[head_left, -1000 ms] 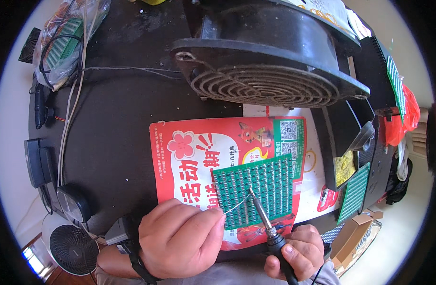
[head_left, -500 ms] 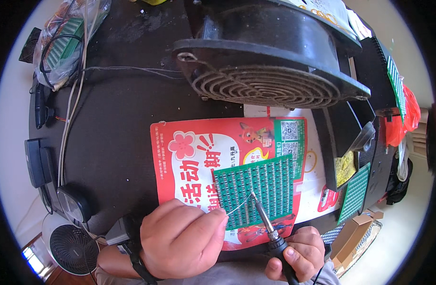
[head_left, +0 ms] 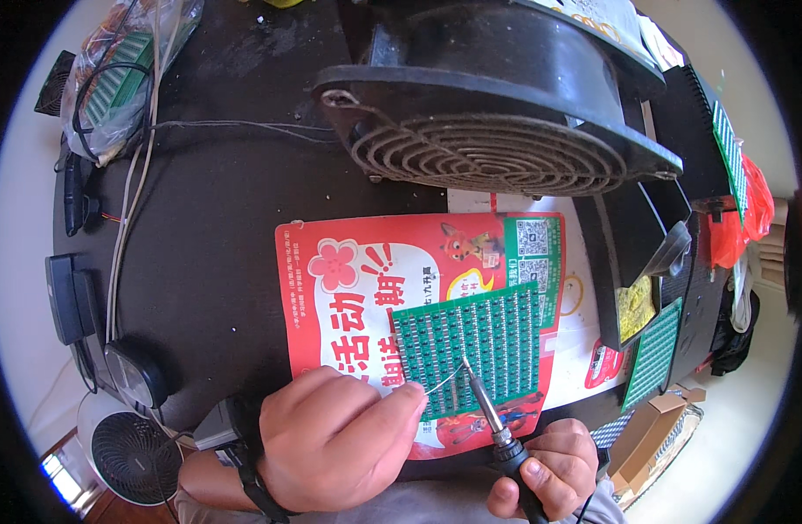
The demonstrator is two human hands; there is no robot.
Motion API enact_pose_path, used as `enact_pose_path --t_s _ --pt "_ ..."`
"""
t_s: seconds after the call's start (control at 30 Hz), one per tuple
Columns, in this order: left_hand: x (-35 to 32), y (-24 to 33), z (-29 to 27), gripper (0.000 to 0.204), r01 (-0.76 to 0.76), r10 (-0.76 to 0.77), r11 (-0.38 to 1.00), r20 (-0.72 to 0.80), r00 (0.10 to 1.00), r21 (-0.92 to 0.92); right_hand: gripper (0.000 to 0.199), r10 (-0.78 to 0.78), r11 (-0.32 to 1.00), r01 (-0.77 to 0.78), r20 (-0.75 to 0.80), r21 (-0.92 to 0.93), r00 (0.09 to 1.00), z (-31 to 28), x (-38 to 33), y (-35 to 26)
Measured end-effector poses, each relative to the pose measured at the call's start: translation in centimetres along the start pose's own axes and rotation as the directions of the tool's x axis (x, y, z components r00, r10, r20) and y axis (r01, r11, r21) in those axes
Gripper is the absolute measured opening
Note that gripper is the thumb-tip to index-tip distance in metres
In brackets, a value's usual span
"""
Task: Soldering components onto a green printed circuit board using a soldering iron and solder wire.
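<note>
A green circuit board covered in rows of small parts lies on a red and white printed sheet. My left hand is closed in a pinch on a thin length of solder wire, whose far end reaches the middle of the board. My right hand is wrapped round the black handle of a soldering iron. The iron's tip meets the board close to the wire's end; whether it touches the wire is too small to tell.
A large black fan stands just beyond the sheet. Right of it is a black holder with a yellow sponge, beside another green board. Cables run down the left, near a bagged stack of boards.
My left hand has shifted slightly right and up with the solder wire, bringing its fingers nearer the iron's tip. The iron's tip has moved only a little.
</note>
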State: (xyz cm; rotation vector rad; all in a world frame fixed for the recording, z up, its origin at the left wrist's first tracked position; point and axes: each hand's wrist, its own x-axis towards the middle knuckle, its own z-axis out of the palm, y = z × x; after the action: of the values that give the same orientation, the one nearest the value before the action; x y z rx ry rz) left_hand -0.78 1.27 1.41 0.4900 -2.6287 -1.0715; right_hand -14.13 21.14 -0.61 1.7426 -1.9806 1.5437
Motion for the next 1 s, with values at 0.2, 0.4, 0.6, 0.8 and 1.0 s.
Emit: enact_pose_path --t_s 0.2,0.4,0.6,0.8,1.0 --pt "0.0 0.1 0.0 0.023 0.007 -0.007 1.0 0.021 1.0 0.008 0.027 0.002 1.0 -0.002 -0.01 -0.002 1.0 0.0 0.0 -0.1" --pt "0.1 -0.2 0.1 0.025 -0.025 0.025 1.0 0.027 0.999 0.002 0.027 -0.025 0.999 0.024 -0.026 -0.024 0.999 0.2 -0.2 0.2" --pt "0.0 -0.2 0.6 0.024 -0.056 0.056 0.998 -0.005 0.998 -0.001 0.027 -0.033 0.999 0.032 -0.023 -0.013 0.999 0.1 -0.2 0.0" --pt "-0.1 0.0 1.1 0.018 -0.033 0.032 0.999 -0.072 0.997 -0.009 0.027 -0.024 1.0 0.024 -0.003 -0.017 1.0 -0.2 -0.3 -0.1" --pt "0.0 0.0 0.9 0.019 -0.03 0.029 0.999 -0.066 0.997 -0.013 0.03 -0.003 0.999 0.005 0.038 -0.042 0.999 -0.4 -0.1 -0.3"
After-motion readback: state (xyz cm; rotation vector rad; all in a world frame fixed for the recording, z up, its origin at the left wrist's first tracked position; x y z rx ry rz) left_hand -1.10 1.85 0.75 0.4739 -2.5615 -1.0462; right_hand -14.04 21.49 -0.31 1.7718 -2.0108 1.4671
